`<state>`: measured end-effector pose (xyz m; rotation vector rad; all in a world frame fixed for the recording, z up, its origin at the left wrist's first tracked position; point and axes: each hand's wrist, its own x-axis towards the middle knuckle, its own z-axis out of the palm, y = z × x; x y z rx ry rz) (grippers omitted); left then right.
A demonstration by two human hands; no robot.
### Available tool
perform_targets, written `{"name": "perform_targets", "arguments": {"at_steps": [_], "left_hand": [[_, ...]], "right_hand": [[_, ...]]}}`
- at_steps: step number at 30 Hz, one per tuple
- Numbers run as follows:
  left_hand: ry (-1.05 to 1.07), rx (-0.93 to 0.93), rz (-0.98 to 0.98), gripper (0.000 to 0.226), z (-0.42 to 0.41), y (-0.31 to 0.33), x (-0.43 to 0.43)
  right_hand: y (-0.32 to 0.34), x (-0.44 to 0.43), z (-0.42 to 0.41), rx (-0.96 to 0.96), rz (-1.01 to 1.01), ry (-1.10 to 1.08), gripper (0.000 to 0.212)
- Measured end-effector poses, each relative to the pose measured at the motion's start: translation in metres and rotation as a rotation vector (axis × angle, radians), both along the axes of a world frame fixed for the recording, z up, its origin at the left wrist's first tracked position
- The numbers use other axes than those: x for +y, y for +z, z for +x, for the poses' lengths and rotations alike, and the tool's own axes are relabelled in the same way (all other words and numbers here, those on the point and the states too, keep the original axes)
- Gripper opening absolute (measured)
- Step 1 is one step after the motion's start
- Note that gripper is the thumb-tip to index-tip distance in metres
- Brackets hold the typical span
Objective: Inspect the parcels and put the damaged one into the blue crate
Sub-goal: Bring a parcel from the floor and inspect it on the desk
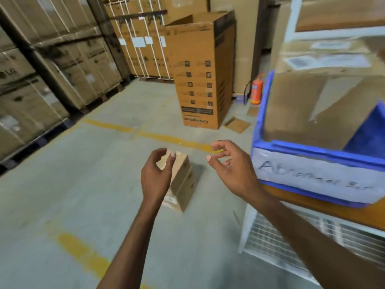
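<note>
A small stack of brown cardboard parcels (184,180) stands on the concrete floor at the middle. My left hand (155,178) hovers in front of the stack's top, fingers loosely curled and holding nothing; whether it touches the parcel is unclear. My right hand (231,165) is raised to the right of the stack, fingers relaxed and empty. The blue crate (312,150), with a white handwritten label, sits on an orange shelf at the right. A large brown parcel (302,105) stands inside it, blurred.
A tall open carton (200,80) stands ahead on the floor, with a red fire extinguisher (256,90) and a flat cardboard piece (236,124) beside it. Stacked cartons on pallets (41,69) line the left. A wire-mesh cage (291,236) sits under the shelf.
</note>
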<state>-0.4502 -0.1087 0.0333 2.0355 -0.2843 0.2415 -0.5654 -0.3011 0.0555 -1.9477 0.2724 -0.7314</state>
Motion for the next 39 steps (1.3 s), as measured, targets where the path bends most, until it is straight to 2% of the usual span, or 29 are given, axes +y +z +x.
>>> {"name": "perform_targets", "arguments": {"at_steps": [8,14,22,31,36,39], "left_hand": [[-0.062,0.081,0.16,0.043,0.14,-0.038,0.099],[-0.045,0.193,0.203,0.063,0.237,-0.09,0.116],[-0.048,0.309,0.251,0.053,0.347,-0.21,0.127],[-0.157,0.413,0.292,0.067,0.432,-0.374,0.122],[-0.162,0.471,0.287,0.079,0.453,-0.457,0.123],[-0.147,0.514,0.268,0.085,0.465,-0.495,0.122]], "right_hand": [[-0.057,0.096,0.137,0.211,0.195,-0.008,0.025],[-0.104,0.113,0.242,0.379,0.324,-0.023,0.046],[-0.231,0.116,0.37,0.579,0.298,-0.067,0.059],[-0.393,0.134,0.431,0.726,0.186,-0.176,0.076],[-0.482,0.152,0.443,0.855,0.173,-0.12,0.105],[-0.52,0.156,0.448,0.828,0.175,-0.123,0.111]]}}
